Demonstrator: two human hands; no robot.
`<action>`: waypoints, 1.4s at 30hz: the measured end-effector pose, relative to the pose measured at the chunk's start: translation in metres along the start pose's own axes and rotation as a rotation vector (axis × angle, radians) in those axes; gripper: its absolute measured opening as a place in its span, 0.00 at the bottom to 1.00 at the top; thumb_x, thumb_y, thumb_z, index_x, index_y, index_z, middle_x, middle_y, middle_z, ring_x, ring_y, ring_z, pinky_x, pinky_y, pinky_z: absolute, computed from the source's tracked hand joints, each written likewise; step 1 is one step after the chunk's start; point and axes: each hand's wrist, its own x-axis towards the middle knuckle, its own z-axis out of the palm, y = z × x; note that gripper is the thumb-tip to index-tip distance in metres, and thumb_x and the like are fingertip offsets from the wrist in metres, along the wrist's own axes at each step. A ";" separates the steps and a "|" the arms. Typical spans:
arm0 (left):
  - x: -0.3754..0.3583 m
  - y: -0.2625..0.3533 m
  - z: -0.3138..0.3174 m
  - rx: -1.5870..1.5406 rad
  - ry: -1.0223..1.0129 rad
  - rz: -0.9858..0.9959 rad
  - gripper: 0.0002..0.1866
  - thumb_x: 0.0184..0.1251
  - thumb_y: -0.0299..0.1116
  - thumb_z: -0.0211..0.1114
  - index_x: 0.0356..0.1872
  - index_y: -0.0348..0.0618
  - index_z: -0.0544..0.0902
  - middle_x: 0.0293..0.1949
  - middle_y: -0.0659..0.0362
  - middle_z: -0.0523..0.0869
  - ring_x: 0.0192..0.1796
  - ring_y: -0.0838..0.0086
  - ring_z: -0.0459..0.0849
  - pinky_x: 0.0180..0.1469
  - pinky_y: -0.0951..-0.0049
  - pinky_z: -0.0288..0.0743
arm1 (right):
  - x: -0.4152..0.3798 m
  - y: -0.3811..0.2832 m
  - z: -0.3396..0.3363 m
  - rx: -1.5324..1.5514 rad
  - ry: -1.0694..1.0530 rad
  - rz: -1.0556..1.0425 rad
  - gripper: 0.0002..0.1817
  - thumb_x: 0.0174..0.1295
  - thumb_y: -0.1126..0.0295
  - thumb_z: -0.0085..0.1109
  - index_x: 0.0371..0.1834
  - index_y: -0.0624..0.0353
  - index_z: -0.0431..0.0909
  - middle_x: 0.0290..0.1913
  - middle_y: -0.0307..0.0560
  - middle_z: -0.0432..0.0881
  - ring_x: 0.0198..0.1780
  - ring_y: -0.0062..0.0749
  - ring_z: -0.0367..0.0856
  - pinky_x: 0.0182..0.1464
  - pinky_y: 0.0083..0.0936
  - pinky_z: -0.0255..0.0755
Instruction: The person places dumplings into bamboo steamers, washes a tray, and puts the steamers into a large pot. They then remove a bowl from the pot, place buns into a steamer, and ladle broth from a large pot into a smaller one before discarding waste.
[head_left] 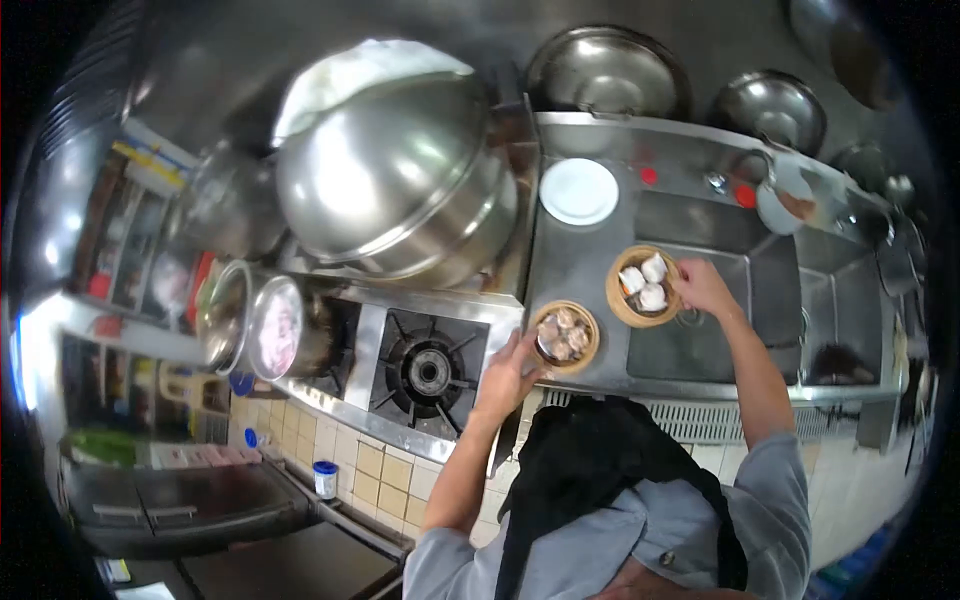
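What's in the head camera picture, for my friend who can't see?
A person's left hand touches a round tan bamboo basket of brownish dumplings, while the right hand holds another bamboo basket with white dumplings, at a grey steel counter. Beyond them lies a round white plate; a black metal gas burner is to the left.

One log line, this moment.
left hand: at left steamer, brownish dumplings | right hand: holds right steamer, white dumplings | plate: beyond steamers
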 end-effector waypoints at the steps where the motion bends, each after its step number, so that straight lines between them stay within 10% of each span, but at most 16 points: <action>1: 0.009 0.006 -0.028 0.052 0.135 0.118 0.32 0.58 0.29 0.76 0.67 0.50 0.78 0.63 0.46 0.82 0.61 0.51 0.84 0.62 0.52 0.76 | 0.009 0.005 0.001 0.002 -0.011 0.002 0.11 0.62 0.69 0.56 0.36 0.67 0.83 0.20 0.47 0.82 0.20 0.28 0.82 0.26 0.30 0.76; 7: 0.146 0.078 -0.309 0.365 0.893 0.288 0.15 0.63 0.26 0.72 0.52 0.38 0.87 0.45 0.48 0.90 0.49 0.56 0.90 0.52 0.64 0.82 | 0.025 0.022 0.009 -0.004 -0.064 -0.037 0.11 0.60 0.70 0.57 0.37 0.68 0.83 0.21 0.48 0.83 0.20 0.28 0.83 0.26 0.30 0.76; 11: 0.277 0.051 -0.419 0.506 0.757 0.124 0.31 0.61 0.50 0.73 0.59 0.39 0.85 0.54 0.45 0.89 0.54 0.56 0.89 0.58 0.63 0.80 | 0.014 0.043 0.016 -0.140 0.001 -0.157 0.13 0.58 0.68 0.58 0.38 0.68 0.83 0.24 0.53 0.83 0.24 0.36 0.85 0.30 0.34 0.77; 12: 0.296 0.052 -0.429 0.503 0.765 0.126 0.31 0.61 0.50 0.73 0.59 0.39 0.85 0.54 0.45 0.89 0.54 0.56 0.89 0.58 0.63 0.80 | 0.008 0.038 0.015 -0.144 0.008 -0.162 0.13 0.58 0.68 0.58 0.38 0.68 0.83 0.24 0.53 0.83 0.24 0.36 0.85 0.30 0.34 0.77; 14: 0.322 0.060 -0.441 0.565 0.157 -0.204 0.37 0.55 0.52 0.75 0.61 0.37 0.84 0.52 0.47 0.90 0.55 0.57 0.89 0.57 0.63 0.81 | -0.010 0.020 0.011 -0.084 -0.007 0.011 0.14 0.57 0.68 0.59 0.39 0.68 0.82 0.24 0.55 0.83 0.26 0.39 0.86 0.33 0.36 0.78; 18: 0.343 0.053 -0.445 0.552 -0.041 -0.347 0.35 0.51 0.48 0.76 0.58 0.34 0.85 0.46 0.49 0.91 0.49 0.58 0.89 0.52 0.63 0.82 | -0.024 0.040 0.013 -0.135 0.042 0.033 0.16 0.55 0.70 0.57 0.44 0.67 0.84 0.26 0.54 0.85 0.24 0.30 0.84 0.32 0.33 0.79; 20: 0.345 0.016 -0.451 0.221 0.172 -0.297 0.31 0.55 0.41 0.77 0.60 0.36 0.85 0.44 0.52 0.90 0.40 0.69 0.89 0.45 0.69 0.82 | -0.027 0.059 0.015 -0.183 0.107 -0.096 0.17 0.57 0.71 0.56 0.46 0.68 0.84 0.28 0.51 0.86 0.23 0.28 0.82 0.30 0.32 0.79; 23: 0.300 0.038 -0.470 0.120 0.274 -0.175 0.26 0.57 0.38 0.75 0.57 0.36 0.86 0.41 0.54 0.90 0.38 0.71 0.87 0.43 0.70 0.81 | -0.038 0.040 0.006 0.073 0.039 0.171 0.15 0.60 0.72 0.57 0.47 0.65 0.85 0.29 0.52 0.86 0.22 0.30 0.84 0.27 0.31 0.78; 32: 0.008 0.045 -0.608 0.278 0.894 -0.232 0.28 0.75 0.43 0.66 0.68 0.35 0.77 0.54 0.51 0.87 0.54 0.70 0.85 0.57 0.71 0.78 | -0.024 0.017 -0.045 0.101 -0.030 0.061 0.17 0.61 0.75 0.54 0.52 0.70 0.83 0.32 0.46 0.87 0.25 0.22 0.83 0.27 0.26 0.78; 42: -0.169 0.047 -0.404 0.104 0.809 -0.586 0.21 0.56 0.22 0.60 0.53 0.29 0.86 0.41 0.58 0.88 0.42 0.80 0.82 0.44 0.78 0.75 | 0.012 -0.039 -0.063 0.102 -0.138 -0.083 0.18 0.61 0.78 0.51 0.52 0.69 0.83 0.32 0.43 0.87 0.25 0.18 0.80 0.25 0.21 0.74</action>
